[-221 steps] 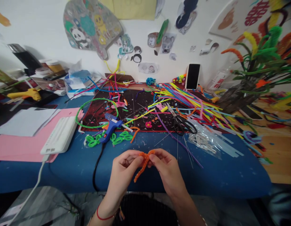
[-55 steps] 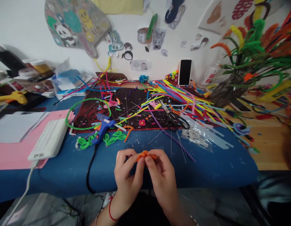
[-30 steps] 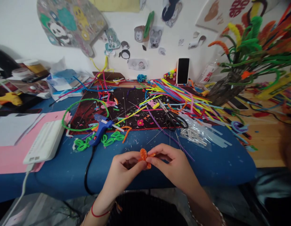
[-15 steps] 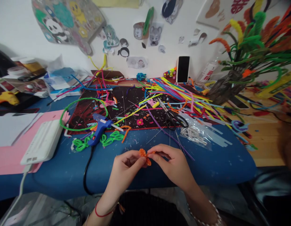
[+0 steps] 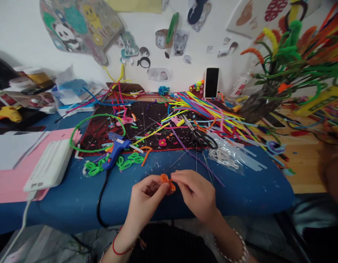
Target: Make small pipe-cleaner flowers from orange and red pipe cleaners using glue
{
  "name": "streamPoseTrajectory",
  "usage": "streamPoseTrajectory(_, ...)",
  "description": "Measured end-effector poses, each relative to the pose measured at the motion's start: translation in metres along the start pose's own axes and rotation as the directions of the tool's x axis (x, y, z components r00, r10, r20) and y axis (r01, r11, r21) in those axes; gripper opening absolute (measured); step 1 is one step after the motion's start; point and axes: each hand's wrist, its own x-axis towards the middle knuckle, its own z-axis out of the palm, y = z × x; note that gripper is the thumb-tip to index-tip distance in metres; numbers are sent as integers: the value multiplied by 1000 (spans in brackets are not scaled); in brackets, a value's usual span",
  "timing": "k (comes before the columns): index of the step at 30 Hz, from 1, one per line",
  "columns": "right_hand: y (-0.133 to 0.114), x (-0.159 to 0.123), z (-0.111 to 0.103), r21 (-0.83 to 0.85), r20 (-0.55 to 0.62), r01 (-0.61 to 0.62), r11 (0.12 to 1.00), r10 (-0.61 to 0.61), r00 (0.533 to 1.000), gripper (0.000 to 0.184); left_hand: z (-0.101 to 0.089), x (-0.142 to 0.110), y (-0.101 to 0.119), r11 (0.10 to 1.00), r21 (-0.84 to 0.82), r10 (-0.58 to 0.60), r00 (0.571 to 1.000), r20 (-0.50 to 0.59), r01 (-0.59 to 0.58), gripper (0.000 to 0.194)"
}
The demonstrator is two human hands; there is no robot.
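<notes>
A small orange piece of bent pipe cleaner [image 5: 165, 178], with rounded loops, is in front of me over the near edge of the table. My left hand [image 5: 145, 195] pinches it between thumb and fingers. Against its right side, my right hand [image 5: 198, 194] has its fingers bent together, the fingertips touching the orange fuzz; part of the grip is hidden behind the hand. Beyond my hands lie a blue glue gun [image 5: 116, 150], green looped pipe-cleaner shapes [image 5: 125, 162] and a bent orange pipe cleaner [image 5: 147, 155].
Black-handled scissors [image 5: 203, 140] lie beside a heap of coloured pipe cleaners [image 5: 210, 109] and a plastic bag [image 5: 226, 157]. A white power bank [image 5: 50, 166] sits at left. A phone [image 5: 212, 83] leans on the wall. Another person's arm [image 5: 333, 171] shows at far right.
My right hand's fingers have curled over more and shifted slightly at the orange piece. The orange tip that stuck out between its fingers no longer shows. My left hand keeps its pinch.
</notes>
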Motion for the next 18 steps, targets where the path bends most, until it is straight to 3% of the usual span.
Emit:
streamPoseTrajectory(2,5,-2,1,-115,7,232,966,-233,972,25,0,0,0,1000,-22,-3,1000,1,3,5)
streamPoseTrajectory(3,7,-3,1,-139,19,294,946,-294,956,27,0,-1,0,999,-33,-5,1000,-2,5,5)
streamPoseTrajectory(5,8,-1,-1,-104,34,281,954,-279,960,29,-1,-1,0,999,-51,-13,1000,-13,12,6)
streamPoseTrajectory(7,6,2,-5,29,59,129,991,-130,990,29,-2,-1,1,997,-69,-21,1000,-13,20,7)
streamPoseTrajectory(9,3,5,-8,178,131,-65,982,42,990,27,-3,0,1,995,-91,-35,999,11,36,8)
streamPoseTrajectory(12,-1,6,-11,300,235,-280,912,214,948,23,-4,1,-1,990,-123,-63,996,65,70,9)
streamPoseTrajectory(18,2,0,-6,428,318,-529,733,426,847,19,-8,2,-5,985,-104,-123,980,155,140,18)
